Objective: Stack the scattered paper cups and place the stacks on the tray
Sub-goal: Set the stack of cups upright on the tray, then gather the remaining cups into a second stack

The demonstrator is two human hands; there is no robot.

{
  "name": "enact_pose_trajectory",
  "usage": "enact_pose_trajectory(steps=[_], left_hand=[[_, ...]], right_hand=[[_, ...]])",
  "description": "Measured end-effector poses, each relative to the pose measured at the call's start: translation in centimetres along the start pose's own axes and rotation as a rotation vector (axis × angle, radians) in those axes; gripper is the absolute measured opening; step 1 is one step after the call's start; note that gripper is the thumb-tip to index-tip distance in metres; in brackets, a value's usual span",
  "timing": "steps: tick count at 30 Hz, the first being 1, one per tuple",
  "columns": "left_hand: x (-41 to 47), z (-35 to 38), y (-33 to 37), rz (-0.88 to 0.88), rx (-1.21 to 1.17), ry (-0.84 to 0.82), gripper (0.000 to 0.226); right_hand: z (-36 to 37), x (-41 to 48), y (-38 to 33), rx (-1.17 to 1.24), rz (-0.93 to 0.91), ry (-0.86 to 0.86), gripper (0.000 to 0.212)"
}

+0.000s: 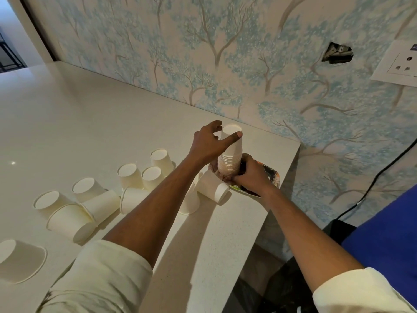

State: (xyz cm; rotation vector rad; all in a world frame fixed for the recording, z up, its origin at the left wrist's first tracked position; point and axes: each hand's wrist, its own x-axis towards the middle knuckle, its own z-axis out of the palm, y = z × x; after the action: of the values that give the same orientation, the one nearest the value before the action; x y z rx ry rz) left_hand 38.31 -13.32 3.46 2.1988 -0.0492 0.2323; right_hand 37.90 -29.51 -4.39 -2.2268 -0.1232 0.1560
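Observation:
A tall stack of upside-down white paper cups (230, 159) stands on a patterned tray (272, 175) at the counter's right corner. My left hand (209, 143) pinches the top cup of the stack between thumb and fingers. My right hand (250, 173) wraps around the stack's lower rims from the right and hides much of the tray. Several loose white cups lie or stand upside down on the counter to the left, among them a cup on its side (213, 187) beside the tray and another lying cup (70, 222) nearer me.
The white counter (67, 123) ends at a right edge just past the tray. Tree-patterned wallpaper (225, 53) runs behind, with a wall socket (399, 64) and a black cable (372, 184). A blue surface (388, 233) lies at the lower right.

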Motion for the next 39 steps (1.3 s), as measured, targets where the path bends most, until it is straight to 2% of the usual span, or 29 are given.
enact_pose_trajectory(steps=[2,4,6,8,9,11,13,19,23,29,35,39], left_hand=[[-0.6,-0.8,0.1,0.01,0.011,0.028,0.078],[-1.3,-2.0,0.1,0.028,0.021,0.051,0.071],[-2.6,-3.5,-0.3,0.054,0.012,0.082,0.061],[-4.5,-4.9,-1.1,0.073,-0.005,0.137,0.049],[-5.6,-5.4,-1.6,0.075,-0.006,0.165,0.043],[-7.6,-6.0,-2.7,0.073,0.033,0.2,0.034],[-9.3,-6.0,-3.8,0.067,0.094,0.203,0.03],[-12.5,-5.4,-5.4,0.032,0.106,0.217,0.022],[-13.9,-5.1,-5.7,0.014,0.178,0.251,0.028],[-15.2,-3.9,-6.5,-0.079,0.371,0.168,0.063],[-16.1,-2.6,-7.3,-0.126,0.379,0.188,0.074],[-16.5,-2.3,-7.6,-0.119,0.306,0.233,0.067]], right_hand=[[-1.0,-0.9,-0.4,0.001,0.006,-0.017,0.066],[-1.5,-2.4,-0.9,-0.021,0.013,0.089,0.067],[-1.2,-4.3,-1.2,-0.048,-0.051,0.295,0.051],[0.0,-6.1,-1.5,-0.037,-0.183,0.399,0.033],[0.7,-6.8,-1.8,-0.025,-0.236,0.378,0.031],[2.3,-7.8,-2.2,-0.013,-0.29,0.254,0.04],[3.5,-8.4,-2.8,-0.111,-0.335,0.157,0.049],[5.4,-7.8,-2.8,-0.288,-0.338,0.075,0.08],[6.1,-7.5,-2.4,-0.369,-0.328,0.093,0.079],[6.1,-8.8,-1.5,-0.263,-0.287,0.105,0.078],[5.7,-10.5,-0.1,-0.03,-0.254,0.137,0.083],[5.5,-11.7,0.2,0.074,-0.292,0.143,0.081]])
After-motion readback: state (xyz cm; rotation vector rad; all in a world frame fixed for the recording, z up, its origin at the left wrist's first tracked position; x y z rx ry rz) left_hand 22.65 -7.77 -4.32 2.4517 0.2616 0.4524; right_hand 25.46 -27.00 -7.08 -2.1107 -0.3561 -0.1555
